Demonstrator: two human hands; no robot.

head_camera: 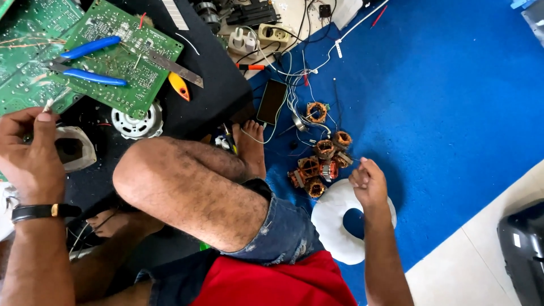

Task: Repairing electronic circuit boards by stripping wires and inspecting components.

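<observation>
On the blue mat's left edge, the left hand pinches a thin wire beside the green board — pliers lie on it. Right hand, loosely curled with nothing visible in it, hovers just beside the copper coils — well apart from the wire.

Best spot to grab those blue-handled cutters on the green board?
Take the blue-handled cutters by the two blue handles, coming from the right: they splay open toward that side, lying flat on the green circuit board, with the metal jaws pointing left. The left hand is nearest.
</observation>
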